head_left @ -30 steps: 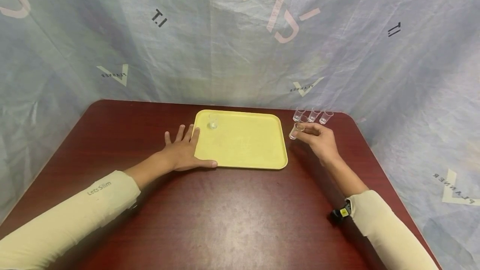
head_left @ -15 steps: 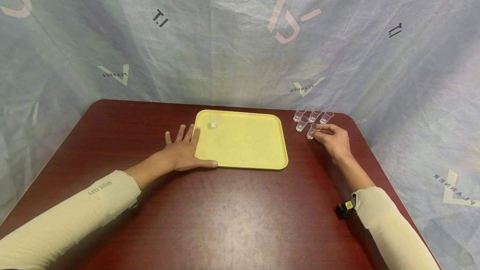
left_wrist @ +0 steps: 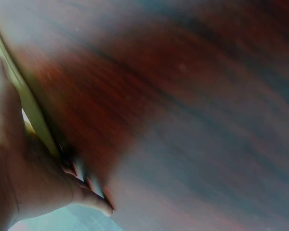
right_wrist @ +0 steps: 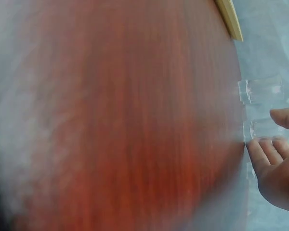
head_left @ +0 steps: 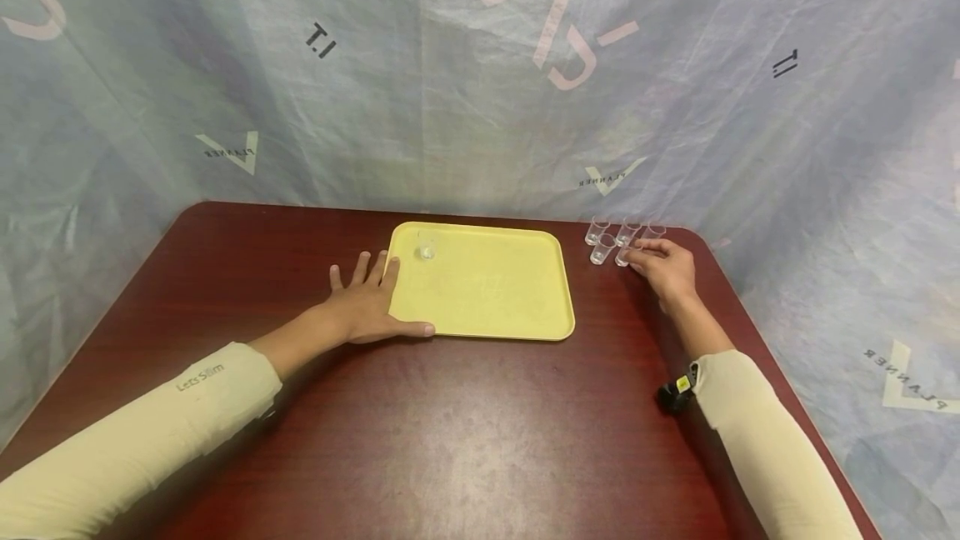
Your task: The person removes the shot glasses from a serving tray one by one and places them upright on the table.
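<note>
My left hand (head_left: 367, 307) lies with fingers spread on the left edge of a yellow tray (head_left: 487, 290), its thumb along the near edge. In the left wrist view, that hand (left_wrist: 33, 178) lies against the tray's side. A clear shot glass (head_left: 427, 250) stands on the tray's far left part. At the table's far right, my right hand (head_left: 666, 272) pinches another shot glass (head_left: 623, 257), which is upright on the table at the near row of a small cluster. The right wrist view shows this glass (right_wrist: 253, 130) between thumb and fingers (right_wrist: 260, 153).
Beside the held glass stands a shot glass (head_left: 602, 251). Behind them is a row of shot glasses (head_left: 597, 232), the rightmost partly hidden by my hand. A printed grey cloth (head_left: 450, 107) hangs behind the dark red table (head_left: 465, 423).
My right hand has carried its shot glass rightward from near the tray's right edge, then slightly farther back into line with the neighbouring glass. The left hand and tray stay in place.
</note>
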A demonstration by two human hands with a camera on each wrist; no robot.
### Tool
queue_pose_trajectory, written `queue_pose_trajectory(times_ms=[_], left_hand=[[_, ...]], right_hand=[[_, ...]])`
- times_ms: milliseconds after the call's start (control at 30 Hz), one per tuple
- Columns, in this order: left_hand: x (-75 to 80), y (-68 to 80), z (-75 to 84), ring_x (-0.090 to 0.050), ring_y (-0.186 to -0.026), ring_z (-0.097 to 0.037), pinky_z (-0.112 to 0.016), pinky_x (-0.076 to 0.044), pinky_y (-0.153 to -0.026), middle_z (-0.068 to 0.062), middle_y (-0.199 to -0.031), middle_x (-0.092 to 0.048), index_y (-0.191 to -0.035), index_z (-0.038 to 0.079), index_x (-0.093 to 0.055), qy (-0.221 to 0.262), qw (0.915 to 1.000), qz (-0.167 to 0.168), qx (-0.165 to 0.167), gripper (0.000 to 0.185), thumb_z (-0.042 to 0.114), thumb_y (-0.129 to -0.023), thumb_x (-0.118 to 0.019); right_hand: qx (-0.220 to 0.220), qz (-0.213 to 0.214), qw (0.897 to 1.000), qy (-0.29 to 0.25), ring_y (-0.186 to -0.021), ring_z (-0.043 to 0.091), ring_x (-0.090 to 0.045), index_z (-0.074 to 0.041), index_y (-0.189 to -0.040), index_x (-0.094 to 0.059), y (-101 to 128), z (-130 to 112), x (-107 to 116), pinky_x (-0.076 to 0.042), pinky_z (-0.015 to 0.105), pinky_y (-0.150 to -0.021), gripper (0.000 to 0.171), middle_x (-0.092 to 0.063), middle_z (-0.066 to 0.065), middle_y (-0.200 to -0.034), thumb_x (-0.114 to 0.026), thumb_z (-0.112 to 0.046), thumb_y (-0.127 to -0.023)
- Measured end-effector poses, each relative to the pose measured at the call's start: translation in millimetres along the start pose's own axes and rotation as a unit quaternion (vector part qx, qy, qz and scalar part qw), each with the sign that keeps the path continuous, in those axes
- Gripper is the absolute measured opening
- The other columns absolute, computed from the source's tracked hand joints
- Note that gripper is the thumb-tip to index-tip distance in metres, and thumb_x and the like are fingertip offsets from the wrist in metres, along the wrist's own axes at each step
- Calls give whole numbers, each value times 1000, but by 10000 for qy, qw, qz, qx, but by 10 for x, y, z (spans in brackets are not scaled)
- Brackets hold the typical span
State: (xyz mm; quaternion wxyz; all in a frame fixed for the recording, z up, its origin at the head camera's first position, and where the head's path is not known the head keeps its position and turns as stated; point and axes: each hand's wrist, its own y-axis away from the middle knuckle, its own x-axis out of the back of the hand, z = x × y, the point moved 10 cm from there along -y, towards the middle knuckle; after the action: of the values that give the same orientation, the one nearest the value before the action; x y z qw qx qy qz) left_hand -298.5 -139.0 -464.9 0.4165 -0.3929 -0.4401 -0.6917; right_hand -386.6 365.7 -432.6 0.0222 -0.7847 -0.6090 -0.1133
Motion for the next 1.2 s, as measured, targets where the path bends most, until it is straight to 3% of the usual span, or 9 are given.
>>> queue_pose_trajectory(times_ms=[300, 533, 800, 933, 1200], left_hand=[[-14, -12, -11, 14, -176, -49, -88, 10, -129, -19, -191, 11, -183, 11, 2, 16, 10000, 1, -19, 156, 109, -77, -57], [-14, -17, -13, 13, -176, -50, -88, 10, -129, -19, -191, 11, -183, 11, 2, -6, 10000, 22, -21, 156, 110, -77, -57], [-4, -6, -9, 14, -176, -49, -88, 10, -129, -18, -191, 12, -183, 10, 2, 10, 10000, 6, -20, 156, 109, -77, -57], [8, 11, -3, 13, -176, -49, -88, 10, -129, -17, -191, 12, -183, 10, 1, 24, 10000, 1, -2, 156, 109, -78, -58], [16, 29, 8, 13, -176, -50, -88, 10, -129, -19, -191, 11, -183, 10, 2, 30, 10000, -12, -9, 155, 108, -78, -57]], right_hand=[[-103, 107, 9999, -67, -81, -8, -76, 9, -145, -64, 8, 20, 17, -64, 17, -87, 56, -77, -17, -90, -87, -2, -95], [85, 79, 9981, 606, -80, -12, -73, 9, -148, -65, 119, 15, 117, -64, 15, -82, 57, -75, -27, -81, -86, -7, -97], [123, -167, 9959, 883, -85, -12, -74, 6, -149, -65, 352, 29, 138, -64, 15, -84, 60, -78, -26, -92, -89, -12, -97], [304, -369, 9927, 1105, -89, -13, -75, 5, -150, -67, 476, -19, 27, -63, 15, -86, 61, -81, -22, -100, -90, -17, -98], [727, -815, 9897, 924, -94, -8, -78, 8, -147, -68, 720, -238, -421, -62, 14, -88, 58, -86, 1, -120, -89, -14, -98]])
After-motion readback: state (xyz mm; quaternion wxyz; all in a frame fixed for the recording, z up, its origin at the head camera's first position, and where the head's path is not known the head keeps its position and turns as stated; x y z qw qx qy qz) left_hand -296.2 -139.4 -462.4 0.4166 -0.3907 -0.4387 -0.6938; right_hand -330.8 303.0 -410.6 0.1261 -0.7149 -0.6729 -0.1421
